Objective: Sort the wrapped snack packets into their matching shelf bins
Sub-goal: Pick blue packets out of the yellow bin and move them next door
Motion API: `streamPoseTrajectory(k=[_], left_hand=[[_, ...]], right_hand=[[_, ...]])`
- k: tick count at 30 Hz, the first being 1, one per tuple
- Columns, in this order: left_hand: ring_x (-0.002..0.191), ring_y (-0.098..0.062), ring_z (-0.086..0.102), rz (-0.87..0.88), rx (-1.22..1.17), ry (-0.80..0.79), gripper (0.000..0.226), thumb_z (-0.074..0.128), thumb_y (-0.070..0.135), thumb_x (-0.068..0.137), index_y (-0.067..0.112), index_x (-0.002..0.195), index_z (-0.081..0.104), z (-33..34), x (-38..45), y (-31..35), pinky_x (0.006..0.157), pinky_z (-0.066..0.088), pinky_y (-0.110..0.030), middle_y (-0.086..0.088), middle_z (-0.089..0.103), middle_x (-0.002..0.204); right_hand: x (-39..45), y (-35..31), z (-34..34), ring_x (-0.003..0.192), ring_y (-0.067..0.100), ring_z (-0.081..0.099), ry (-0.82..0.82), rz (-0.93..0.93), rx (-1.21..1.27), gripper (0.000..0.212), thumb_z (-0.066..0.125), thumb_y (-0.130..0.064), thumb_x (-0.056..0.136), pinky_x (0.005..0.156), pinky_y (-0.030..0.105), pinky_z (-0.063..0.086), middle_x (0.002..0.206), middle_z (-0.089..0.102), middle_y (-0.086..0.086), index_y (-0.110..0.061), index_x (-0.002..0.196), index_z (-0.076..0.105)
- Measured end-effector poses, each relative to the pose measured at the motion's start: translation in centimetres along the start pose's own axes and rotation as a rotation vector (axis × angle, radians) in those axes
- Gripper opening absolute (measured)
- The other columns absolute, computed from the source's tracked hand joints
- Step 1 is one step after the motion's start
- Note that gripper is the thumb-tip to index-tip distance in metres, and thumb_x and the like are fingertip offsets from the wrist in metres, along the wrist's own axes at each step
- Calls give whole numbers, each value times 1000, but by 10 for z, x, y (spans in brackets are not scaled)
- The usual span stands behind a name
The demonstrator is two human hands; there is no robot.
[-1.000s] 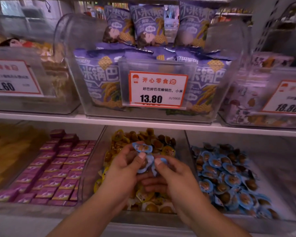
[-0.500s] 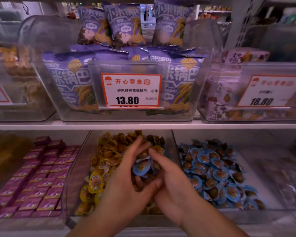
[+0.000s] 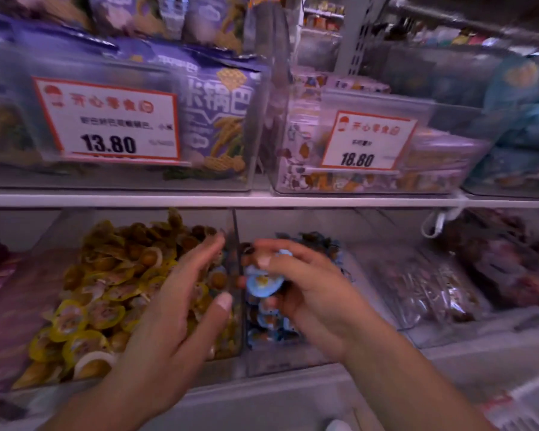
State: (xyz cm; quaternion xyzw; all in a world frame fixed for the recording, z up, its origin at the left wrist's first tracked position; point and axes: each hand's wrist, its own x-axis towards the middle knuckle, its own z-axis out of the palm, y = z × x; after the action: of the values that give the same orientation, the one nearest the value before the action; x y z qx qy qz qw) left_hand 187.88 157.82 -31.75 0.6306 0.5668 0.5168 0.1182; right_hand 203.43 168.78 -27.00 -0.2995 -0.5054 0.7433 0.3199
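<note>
Right hand (image 3: 311,287) gripping blue packets (image 3: 263,283), seemingly above blue-packet bin (image 3: 293,363)

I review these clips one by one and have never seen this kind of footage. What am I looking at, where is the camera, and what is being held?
No machine here: a person's two bare hands, filmed by a camera worn on the head, looking forward and down at shop shelves. The right hand holds blue packets over the bin of blue packets. The left hand is open, fingers spread above the bin of yellow packets. On the shelf above stand clear bins with price tags: 13.80 and 18.80. The picture is motion-blurred.
</note>
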Motion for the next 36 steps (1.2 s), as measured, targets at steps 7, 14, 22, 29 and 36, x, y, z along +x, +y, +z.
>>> streamPoseTrajectory(k=[7,14,22,29,36], left_hand=[[120,0,52,-56,511,-326,37,47,52,93,47,129,47,-1,14,-59,98,43,-22,30,47,131],[128,-9,47,-148,792,-605,74,38,77,72,44,137,46,7,37,-77,106,39,-32,21,36,150],[112,-14,57,-143,1034,-545,53,48,56,65,41,116,60,-30,42,-74,115,23,-46,16,59,113],[112,-14,55,-259,1100,-526,39,50,53,86,43,123,57,-58,52,-79,113,19,-54,16,54,121],[97,-17,57,-75,879,-533,43,43,55,75,33,106,63,-27,47,-57,88,39,-33,11,55,101]], right_hand=[[14,-20,-119,79,4,65,222,-11,-1096,13,68,-42,88,65,16,49,76,68,-18,-31,83,71],[26,-3,-119,71,-4,66,350,-180,-1088,41,55,-74,70,63,21,55,78,71,-16,-40,89,67],[36,33,-33,100,-11,55,133,-466,-986,27,59,-49,88,72,-1,40,104,64,-19,-37,110,65],[39,55,-14,105,-8,56,37,-366,-819,50,48,-70,77,89,23,53,110,59,-24,-46,121,51],[40,64,-10,103,-8,56,81,-437,-893,49,44,-62,85,81,14,50,110,59,-22,-40,129,48]])
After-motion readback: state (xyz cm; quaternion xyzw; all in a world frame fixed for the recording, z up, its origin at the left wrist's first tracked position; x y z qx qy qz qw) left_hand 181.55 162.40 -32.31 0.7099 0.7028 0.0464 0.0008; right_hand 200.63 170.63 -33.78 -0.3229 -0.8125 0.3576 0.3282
